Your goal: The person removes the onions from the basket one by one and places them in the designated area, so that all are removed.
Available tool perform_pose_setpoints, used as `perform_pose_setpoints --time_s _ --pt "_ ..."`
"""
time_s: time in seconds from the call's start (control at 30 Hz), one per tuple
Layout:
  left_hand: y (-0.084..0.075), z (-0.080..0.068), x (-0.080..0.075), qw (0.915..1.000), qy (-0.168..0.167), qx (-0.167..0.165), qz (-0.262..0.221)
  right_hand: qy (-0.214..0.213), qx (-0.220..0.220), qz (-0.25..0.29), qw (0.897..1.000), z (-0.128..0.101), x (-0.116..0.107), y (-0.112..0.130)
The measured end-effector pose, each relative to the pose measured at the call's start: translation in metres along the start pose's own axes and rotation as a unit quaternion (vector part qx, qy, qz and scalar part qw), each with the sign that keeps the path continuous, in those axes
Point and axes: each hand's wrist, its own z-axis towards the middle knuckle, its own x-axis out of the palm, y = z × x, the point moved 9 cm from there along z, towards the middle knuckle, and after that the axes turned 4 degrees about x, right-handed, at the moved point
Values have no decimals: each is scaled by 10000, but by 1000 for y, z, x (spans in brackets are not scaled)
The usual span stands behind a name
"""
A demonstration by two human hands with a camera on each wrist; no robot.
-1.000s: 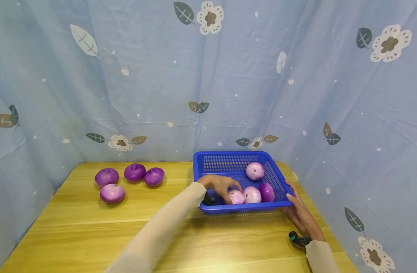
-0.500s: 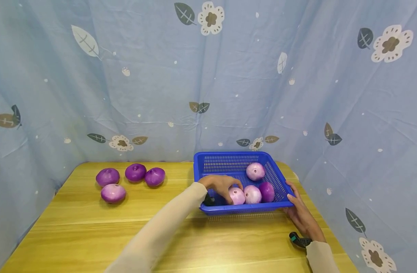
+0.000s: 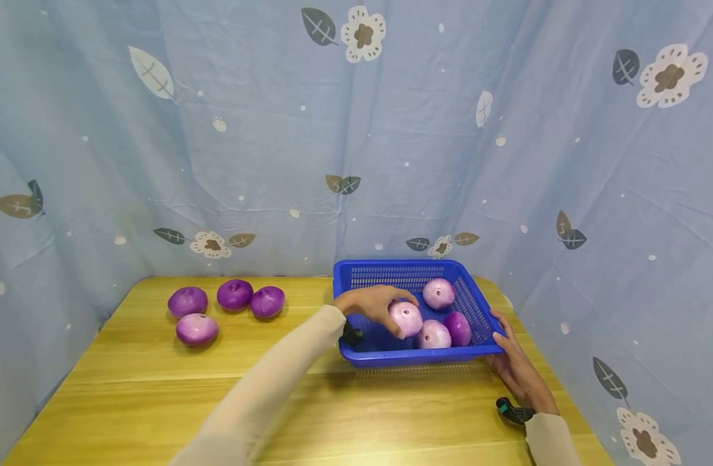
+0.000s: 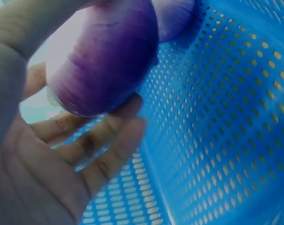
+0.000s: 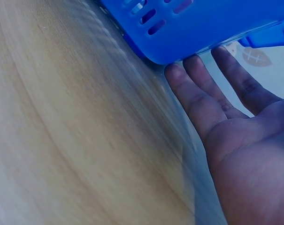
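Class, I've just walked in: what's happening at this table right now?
A person's left hand has a grip on a pale purple onion above the blue basket, where three more onions lie. The right hand rests open against the basket's right corner. Four onions sit on the wooden table.

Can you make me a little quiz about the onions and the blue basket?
1. True or false: the left hand grips an onion.
2. How many onions lie on the table outside the basket?
3. What does the right hand touch: A the basket, B an onion, C the curtain?

Key:
1. True.
2. Four.
3. A, with straight fingers at its corner.
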Motion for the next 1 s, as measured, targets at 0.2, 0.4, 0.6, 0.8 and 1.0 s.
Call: perform_pose_setpoints --time_s 0.2,0.4,0.6,0.8,1.0 --pt "-3 -8 -19 9989 -381 97 245 -156 52 2 9999 0 -2 0" --pt "-3 -22 -34 9979 -574 136 272 -221 126 -91 9996 0 0 -3" --pt "-4 -39 -48 9965 -708 98 425 14 109 -150 9998 0 -1 0" --pt "-2 -58 -56 9965 -753 71 362 251 226 -352 9988 -1 -2 3" --pt "5 -79 -63 9966 -804 53 148 299 321 -578 9974 -2 -2 2"
